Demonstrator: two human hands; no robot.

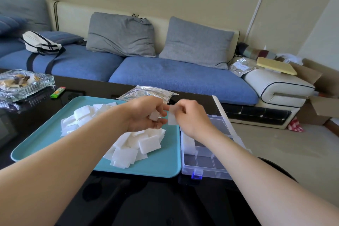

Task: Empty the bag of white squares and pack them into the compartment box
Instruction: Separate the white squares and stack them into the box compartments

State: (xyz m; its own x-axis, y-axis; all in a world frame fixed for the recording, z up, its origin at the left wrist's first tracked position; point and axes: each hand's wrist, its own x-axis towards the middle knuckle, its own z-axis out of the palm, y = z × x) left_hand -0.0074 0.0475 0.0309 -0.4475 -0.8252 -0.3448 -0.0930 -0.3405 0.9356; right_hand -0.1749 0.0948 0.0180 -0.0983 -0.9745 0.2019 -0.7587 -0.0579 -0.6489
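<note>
- A blue sofa (165, 73) with two grey cushions runs along the far side of the dark table (128, 198).
- A teal tray (161, 159) lies on the table, and the clear compartment box (207, 163) touches its right edge with its lid up.
- The pile of white squares (139, 145) lies loose on the tray; the left forearm hides its middle.
- The right forearm crosses the box and covers several compartments. One left-hand compartment holds a white stack (188, 143).
- The flattened bag (146, 92) lies at the tray's far edge, partly behind the hands.
- A glass dish (23, 84) stands far left.
- The left hand (146, 113) has its fingers curled round a few squares.
- The right hand (190, 117) pinches a single square (172, 117), which hangs above the tray's right edge.
- A green lighter (57, 92) lies near the dish.
</note>
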